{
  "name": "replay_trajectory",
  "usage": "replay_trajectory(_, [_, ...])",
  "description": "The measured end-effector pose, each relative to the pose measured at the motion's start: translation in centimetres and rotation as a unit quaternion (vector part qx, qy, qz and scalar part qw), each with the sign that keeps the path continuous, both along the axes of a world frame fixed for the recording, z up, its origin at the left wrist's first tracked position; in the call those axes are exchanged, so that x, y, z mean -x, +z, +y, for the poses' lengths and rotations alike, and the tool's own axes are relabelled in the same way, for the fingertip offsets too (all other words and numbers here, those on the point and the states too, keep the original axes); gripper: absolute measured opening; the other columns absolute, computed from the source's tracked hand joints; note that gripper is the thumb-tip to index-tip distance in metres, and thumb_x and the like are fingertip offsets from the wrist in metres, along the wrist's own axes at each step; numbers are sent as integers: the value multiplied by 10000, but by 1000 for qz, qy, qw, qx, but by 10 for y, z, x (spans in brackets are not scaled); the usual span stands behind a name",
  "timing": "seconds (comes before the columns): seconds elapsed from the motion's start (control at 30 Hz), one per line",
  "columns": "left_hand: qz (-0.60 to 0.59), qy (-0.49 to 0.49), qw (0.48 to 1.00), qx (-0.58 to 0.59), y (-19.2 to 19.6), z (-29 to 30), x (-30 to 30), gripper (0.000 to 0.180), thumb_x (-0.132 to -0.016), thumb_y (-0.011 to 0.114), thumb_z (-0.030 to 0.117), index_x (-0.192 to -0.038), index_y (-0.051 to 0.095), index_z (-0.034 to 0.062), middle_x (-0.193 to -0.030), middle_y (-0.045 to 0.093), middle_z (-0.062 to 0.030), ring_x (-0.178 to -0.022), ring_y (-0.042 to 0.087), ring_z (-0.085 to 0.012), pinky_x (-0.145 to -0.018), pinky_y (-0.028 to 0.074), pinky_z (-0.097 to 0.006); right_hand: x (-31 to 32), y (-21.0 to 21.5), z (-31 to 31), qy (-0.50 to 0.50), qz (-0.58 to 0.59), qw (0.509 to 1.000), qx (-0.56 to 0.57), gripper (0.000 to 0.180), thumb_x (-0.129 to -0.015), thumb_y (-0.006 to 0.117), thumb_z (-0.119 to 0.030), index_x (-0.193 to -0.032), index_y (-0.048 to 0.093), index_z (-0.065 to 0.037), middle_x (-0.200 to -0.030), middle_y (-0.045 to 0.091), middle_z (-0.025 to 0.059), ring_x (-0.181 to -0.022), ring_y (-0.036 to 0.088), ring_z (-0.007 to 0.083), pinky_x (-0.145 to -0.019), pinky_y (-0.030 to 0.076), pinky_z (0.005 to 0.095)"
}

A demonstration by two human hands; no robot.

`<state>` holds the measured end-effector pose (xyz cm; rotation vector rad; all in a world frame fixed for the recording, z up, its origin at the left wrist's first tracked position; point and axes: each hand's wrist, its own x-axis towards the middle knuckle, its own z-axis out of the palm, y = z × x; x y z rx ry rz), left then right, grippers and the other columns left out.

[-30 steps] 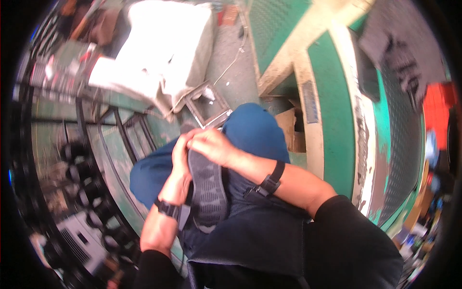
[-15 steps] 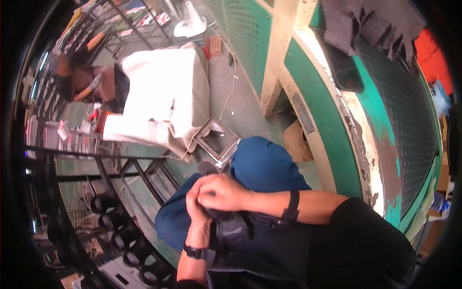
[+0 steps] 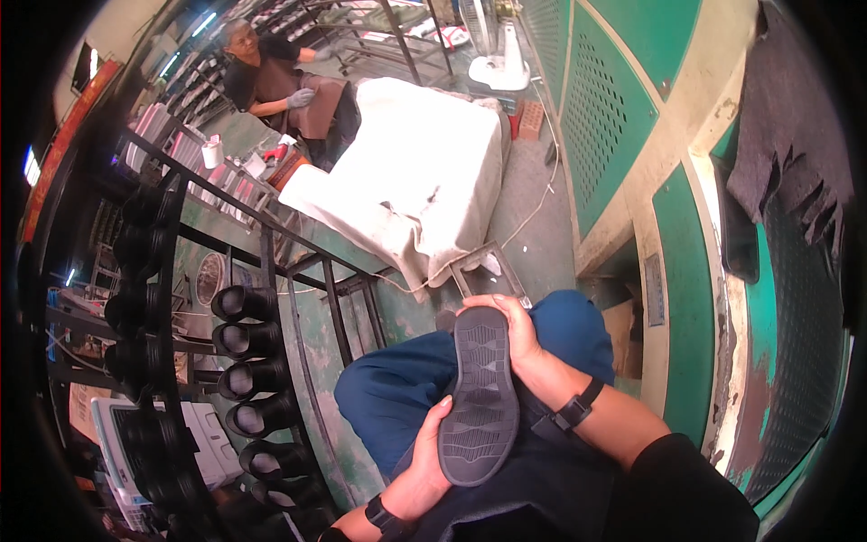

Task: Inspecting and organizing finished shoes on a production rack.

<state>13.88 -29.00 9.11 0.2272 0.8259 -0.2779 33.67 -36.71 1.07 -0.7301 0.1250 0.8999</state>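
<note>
A dark shoe (image 3: 479,397) is held over my lap, its grey patterned sole turned up toward me. My left hand (image 3: 426,461) grips the wide end from the left side, with the thumb along the sole's edge. Around the narrower far end curls my right hand (image 3: 522,339), fingers over the tip and palm against the right side. The upper of the shoe is hidden beneath the sole, as are most of my left fingers.
To my left stands a black metal rack (image 3: 316,425) with several black shoes (image 3: 248,341). Ahead, a white cloth (image 3: 424,135) covers a block-shaped thing; behind it sits a gloved person (image 3: 307,104). Green machine panels (image 3: 686,289) rise on my right, with dark gloves (image 3: 786,135) on top.
The shoe, mostly hidden under my hands before, now shows its whole sole. My hands have moved apart to its two ends. The view has swung left, showing more of the rack.
</note>
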Motion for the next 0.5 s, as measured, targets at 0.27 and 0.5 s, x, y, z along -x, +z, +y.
replay_trajectory(0.27, [-105, 25, 977, -182, 64, -5, 8, 836, -890, 639, 332, -1584, 223, 124, -1558, 361, -183, -1390, 430, -366, -1144, 380, -498, 5, 30, -11, -34, -69, 993, -92, 559, -991, 378, -448, -1168, 647, 10, -1054, 699, 162, -963, 660, 244, -910, 521, 357])
replay_trajectory(0.5, [-298, -56, 939, -163, 67, 8, 1, 1011, -884, 689, 177, -1617, -7, 143, -1656, 106, -160, -1501, 238, -293, -1201, 253, -413, 22, 48, -45, 232, -139, 961, -66, 683, -975, 385, -585, -1341, 504, -21, -1172, 664, 187, -985, 663, 287, -867, 538, 390])
